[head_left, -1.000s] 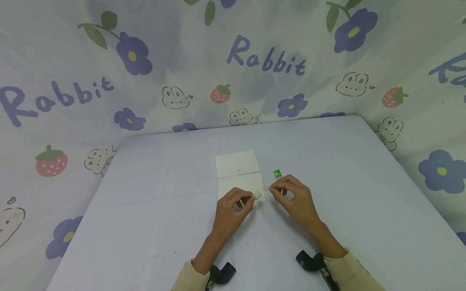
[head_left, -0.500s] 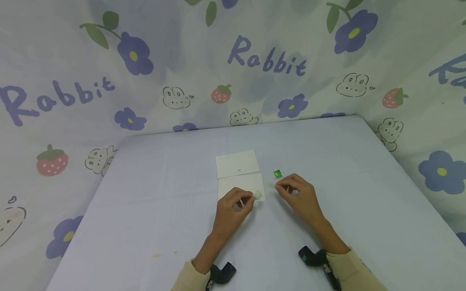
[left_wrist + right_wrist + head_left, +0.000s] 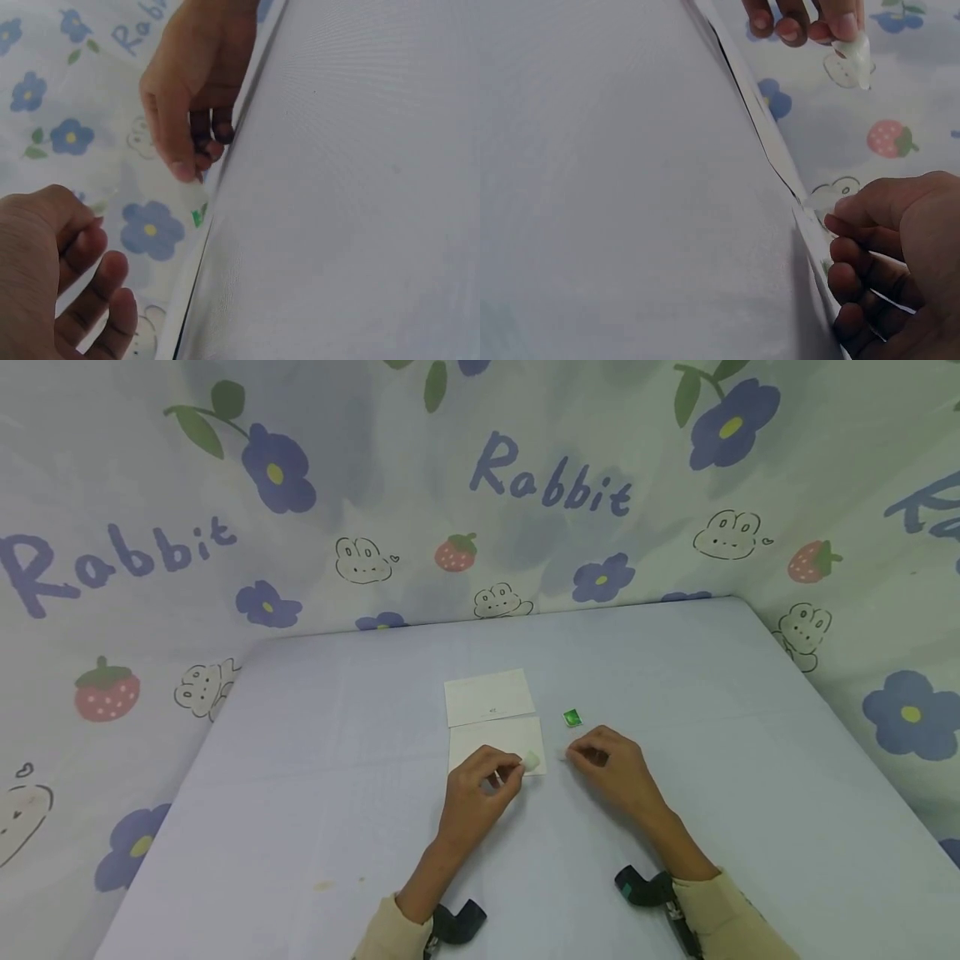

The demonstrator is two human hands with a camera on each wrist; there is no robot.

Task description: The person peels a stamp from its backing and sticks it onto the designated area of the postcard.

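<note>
Fingers of a person's left hand close thumb to forefinger on a small pale piece, the remaining fingers loosely curled and parted. The piece shows over the near right corner of a white card, which lies in two panels, one beyond the other; whether the piece touches the card cannot be told. Just to the right, the right hand is also pinched at the tips, gripping a thin translucent scrap beside the card, its other fingers bent toward the palm. A small green square with a white border lies just beyond the right hand.

The work takes place on a table spread with plain pale cloth, lightly stained near the front. Behind hangs a white backdrop printed with purple flowers, strawberries, rabbits and the word "Rabbit." Black devices sit at both beige cuffs.
</note>
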